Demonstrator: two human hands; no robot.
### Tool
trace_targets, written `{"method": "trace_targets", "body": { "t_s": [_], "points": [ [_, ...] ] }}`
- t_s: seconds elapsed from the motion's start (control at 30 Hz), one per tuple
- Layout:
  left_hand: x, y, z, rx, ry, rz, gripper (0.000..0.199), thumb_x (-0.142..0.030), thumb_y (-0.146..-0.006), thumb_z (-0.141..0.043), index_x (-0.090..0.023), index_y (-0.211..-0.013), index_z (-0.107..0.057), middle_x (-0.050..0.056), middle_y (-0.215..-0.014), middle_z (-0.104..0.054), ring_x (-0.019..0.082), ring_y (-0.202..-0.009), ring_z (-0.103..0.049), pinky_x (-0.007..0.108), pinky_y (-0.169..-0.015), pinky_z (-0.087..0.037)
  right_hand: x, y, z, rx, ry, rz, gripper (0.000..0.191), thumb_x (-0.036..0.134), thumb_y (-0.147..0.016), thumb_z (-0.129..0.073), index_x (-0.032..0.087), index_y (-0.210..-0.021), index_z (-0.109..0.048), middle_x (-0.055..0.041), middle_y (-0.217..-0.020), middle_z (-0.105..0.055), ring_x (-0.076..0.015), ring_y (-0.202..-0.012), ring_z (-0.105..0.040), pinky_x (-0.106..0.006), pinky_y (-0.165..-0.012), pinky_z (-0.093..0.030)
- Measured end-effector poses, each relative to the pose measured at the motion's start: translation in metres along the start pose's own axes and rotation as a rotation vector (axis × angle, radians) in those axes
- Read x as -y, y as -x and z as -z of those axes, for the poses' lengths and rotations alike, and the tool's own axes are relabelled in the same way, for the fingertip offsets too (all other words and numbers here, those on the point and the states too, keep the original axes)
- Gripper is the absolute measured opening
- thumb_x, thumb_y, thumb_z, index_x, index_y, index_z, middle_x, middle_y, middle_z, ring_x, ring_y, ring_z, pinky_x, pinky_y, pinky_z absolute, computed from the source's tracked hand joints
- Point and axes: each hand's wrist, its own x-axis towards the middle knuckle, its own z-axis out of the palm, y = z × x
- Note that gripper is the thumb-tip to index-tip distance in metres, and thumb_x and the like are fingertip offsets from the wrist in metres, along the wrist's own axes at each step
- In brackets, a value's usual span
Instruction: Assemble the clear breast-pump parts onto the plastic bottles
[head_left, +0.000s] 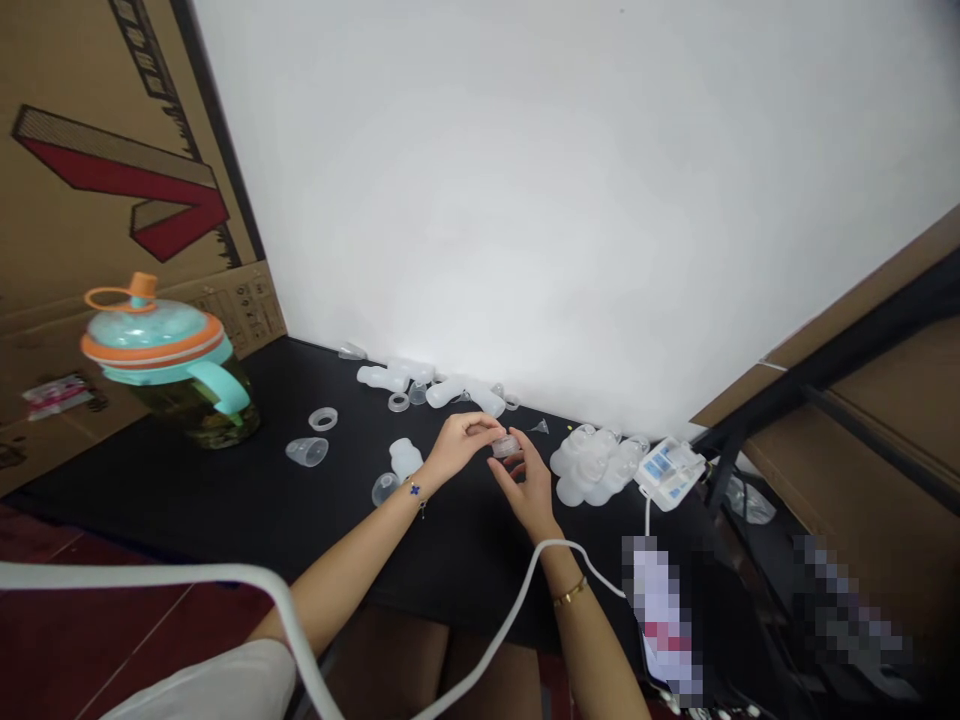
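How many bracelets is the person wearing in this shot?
2: a blue-charm bracelet on the left wrist and a gold bangle on the right wrist. Neither sleeve hides either arm.

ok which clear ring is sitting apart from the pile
The wide clear plastic ring, towards the left of the black table, lies apart from the rest; the smaller ring sits against the clear plastic pieces.

The fingers of the left hand (469, 440) and right hand (529, 482) partly hide a small clear piece (505, 447), so its shape is hard to tell. Print on a white box (670, 473) is too small to read. A blurred patch (661, 620) and a second blurred patch (847, 600) hide whatever lies at lower right. A white tube (517, 600) runs off the bottom edge.
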Motion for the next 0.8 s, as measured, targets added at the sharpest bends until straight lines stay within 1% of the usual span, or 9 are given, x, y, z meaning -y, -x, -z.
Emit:
{"method": "trace_targets", "body": {
  "t_s": [0.07,0.17,0.23,0.33,0.43,0.63,0.73,0.8],
  "points": [
    [0.0024,-0.0031,0.0013,0.002,0.070,0.080,0.034,-0.047,-0.075,-0.082,-0.015,-0.084,-0.076,0.005,-0.079,-0.075,0.019,-0.075,-0.070,0.030,-0.072,-0.059,-0.0002,0.0001,-0.0011,0.004,0.000,0.013,0.054,0.044,-0.091,-0.068,0.022,-0.139,-0.057,-0.0044,-0.092,-0.071,-0.0173,-0.073,-0.066,-0.028,-0.061,-0.057],
    [0.0045,-0.0052,0.0021,0.015,0.129,0.159,0.037,-0.049,-0.073,-0.083,-0.014,-0.084,-0.077,0.005,-0.080,-0.075,0.018,-0.076,-0.070,0.029,-0.070,-0.059,0.0013,-0.0004,-0.0017,0.002,-0.018,0.036,0.047,0.041,-0.094,-0.064,0.021,-0.137,-0.059,-0.0071,-0.101,-0.073,-0.0162,-0.073,-0.067,-0.028,-0.060,-0.057],
    [0.0052,-0.0053,0.0019,0.018,0.137,0.177,0.038,-0.050,-0.073,-0.083,-0.013,-0.084,-0.077,0.005,-0.079,-0.074,0.018,-0.075,-0.069,0.028,-0.069,-0.059,0.0022,-0.0007,-0.0018,-0.002,-0.031,0.051,0.043,0.039,-0.096,-0.060,0.020,-0.135,-0.060,-0.0081,-0.105,-0.074,-0.0158,-0.073,-0.067,-0.027,-0.059,-0.056],
    [0.0061,-0.0052,0.0013,0.013,0.130,0.172,0.039,-0.050,-0.072,-0.083,-0.013,-0.084,-0.077,0.005,-0.078,-0.073,0.017,-0.073,-0.068,0.028,-0.068,-0.059,0.0021,-0.0010,-0.0022,-0.010,-0.030,0.060,0.038,0.036,-0.099,-0.056,0.019,-0.132,-0.062,-0.0089,-0.108,-0.074,-0.0155,-0.074,-0.068,-0.027,-0.060,-0.056],
    [0.0068,-0.0058,0.0010,0.002,0.098,0.163,0.039,-0.050,-0.072,-0.083,-0.013,-0.083,-0.077,0.004,-0.077,-0.072,0.016,-0.070,-0.066,0.027,-0.065,-0.058,-0.0001,-0.0016,-0.0034,-0.020,-0.013,0.055,0.034,0.035,-0.098,-0.056,0.018,-0.127,-0.064,-0.0096,-0.109,-0.075,-0.0153,-0.073,-0.068,-0.026,-0.059,-0.055],
    [0.0064,-0.0051,-0.0001,0.004,0.001,0.081,0.037,-0.049,-0.075,-0.079,-0.013,-0.083,-0.077,0.004,-0.074,-0.071,0.015,-0.065,-0.063,0.026,-0.062,-0.055,-0.0053,-0.0020,-0.0061,-0.027,0.002,0.013,0.029,0.034,-0.095,-0.057,0.019,-0.118,-0.066,-0.0096,-0.109,-0.075,-0.0151,-0.070,-0.066,-0.026,-0.057,-0.054],
    [0.0057,-0.0040,-0.0012,-0.005,-0.024,0.079,0.037,-0.049,-0.075,-0.078,-0.014,-0.083,-0.076,0.004,-0.076,-0.071,0.016,-0.065,-0.064,0.026,-0.060,-0.055,-0.0041,-0.0014,-0.0063,-0.012,0.001,-0.022,0.030,0.036,-0.094,-0.057,0.019,-0.118,-0.065,-0.0088,-0.107,-0.074,-0.0151,-0.071,-0.066,-0.025,-0.057,-0.053],
    [0.0056,-0.0038,-0.0017,-0.006,-0.009,0.100,0.038,-0.051,-0.074,-0.079,-0.014,-0.083,-0.076,0.004,-0.077,-0.071,0.016,-0.067,-0.064,0.025,-0.059,-0.055,-0.0024,-0.0006,-0.0068,-0.001,-0.004,-0.043,0.037,0.038,-0.093,-0.060,0.019,-0.124,-0.063,-0.0085,-0.107,-0.073,-0.0150,-0.070,-0.066,-0.026,-0.057,-0.053]
  ]
}}
